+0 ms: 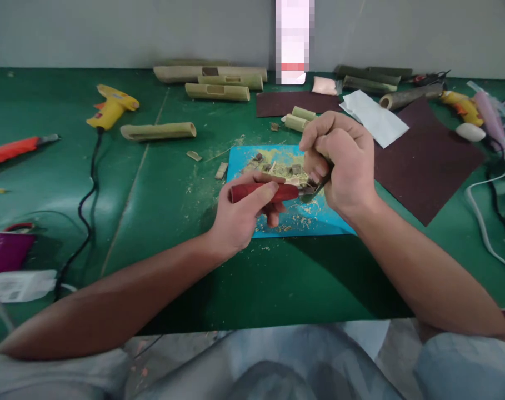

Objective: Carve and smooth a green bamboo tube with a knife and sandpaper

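Observation:
My left hand is wrapped around the red handle of a carving tool, thumb lying along its top. The tool's short metal end meets a dark green piece, apparently bamboo, just below my right fingers. My right hand is closed around that piece, and most of it is hidden in the fist. Both hands are above a blue mat strewn with yellowish shavings and small bamboo chips.
Bamboo tubes with cut openings lie along the back. A yellow glue gun and an orange utility knife lie at left. To the right are dark brown sheets, white paper and a second yellow glue gun.

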`<state>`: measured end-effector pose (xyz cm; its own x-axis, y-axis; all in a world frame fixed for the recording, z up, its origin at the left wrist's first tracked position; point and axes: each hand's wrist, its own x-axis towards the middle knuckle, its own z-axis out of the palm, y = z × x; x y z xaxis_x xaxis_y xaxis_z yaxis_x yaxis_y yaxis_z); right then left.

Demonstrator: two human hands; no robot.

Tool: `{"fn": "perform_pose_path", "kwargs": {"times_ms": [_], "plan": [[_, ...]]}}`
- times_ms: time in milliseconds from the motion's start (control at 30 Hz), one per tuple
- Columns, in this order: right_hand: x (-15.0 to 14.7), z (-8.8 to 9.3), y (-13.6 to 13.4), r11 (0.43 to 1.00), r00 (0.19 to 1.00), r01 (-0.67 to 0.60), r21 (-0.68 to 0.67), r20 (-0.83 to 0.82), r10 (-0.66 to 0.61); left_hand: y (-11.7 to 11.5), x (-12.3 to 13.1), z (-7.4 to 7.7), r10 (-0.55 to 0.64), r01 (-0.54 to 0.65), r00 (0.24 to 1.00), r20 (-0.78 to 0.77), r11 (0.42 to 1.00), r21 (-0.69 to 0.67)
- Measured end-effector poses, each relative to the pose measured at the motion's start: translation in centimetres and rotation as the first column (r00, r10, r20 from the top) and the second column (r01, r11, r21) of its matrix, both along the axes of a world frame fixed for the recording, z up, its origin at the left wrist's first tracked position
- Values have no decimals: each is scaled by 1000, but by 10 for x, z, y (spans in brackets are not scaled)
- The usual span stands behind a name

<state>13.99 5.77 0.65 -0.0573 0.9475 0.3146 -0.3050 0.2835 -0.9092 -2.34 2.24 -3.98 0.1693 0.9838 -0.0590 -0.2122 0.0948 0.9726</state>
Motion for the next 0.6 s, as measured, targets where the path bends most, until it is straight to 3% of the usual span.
{"fn": "perform_pose_path", "kwargs": {"times_ms": [433, 600], "plan": [[6, -6, 0, 993, 993, 119, 19, 16, -119, -10, 18, 2, 133, -112, 988, 83, 968, -225], [9, -5, 2, 989, 987, 144, -19, 69, -142, -4, 14, 6, 159, -157, 986, 47, 986, -49]]}}
